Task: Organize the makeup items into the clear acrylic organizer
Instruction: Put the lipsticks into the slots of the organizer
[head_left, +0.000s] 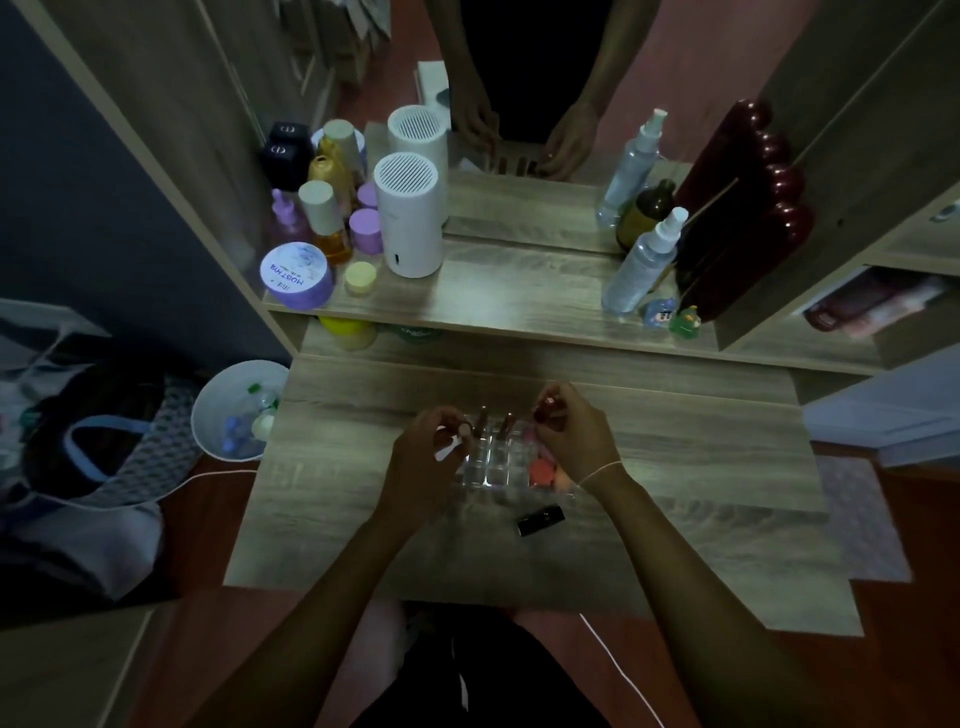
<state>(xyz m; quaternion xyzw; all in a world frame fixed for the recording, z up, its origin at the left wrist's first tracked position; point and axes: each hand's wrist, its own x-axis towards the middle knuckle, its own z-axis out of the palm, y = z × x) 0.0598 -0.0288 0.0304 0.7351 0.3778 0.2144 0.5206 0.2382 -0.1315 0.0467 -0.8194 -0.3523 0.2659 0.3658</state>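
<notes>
Head view: The clear acrylic organizer (493, 462) sits on the wooden tabletop (675, 467), near its centre, between the two hands. The left hand (423, 452) is at the organizer's left edge, fingers curled around a small white item (448, 451); its exact type cannot be determined in the dim light. The right hand (574, 431) is over the organizer's right rear corner, fingertips pinched on a small dark red item (545, 408). Two brownish tubes (506, 422) stand upright in the rear compartments. Orange-pink items (543, 470) lie in the right-hand compartments, partly hidden by the right wrist. A black tube (540, 519) lies flat on the tabletop just in front of the organizer, apart from both hands. On the shelf behind, a white cylindrical device (408, 215) stands beside jars and bottles.
</notes>
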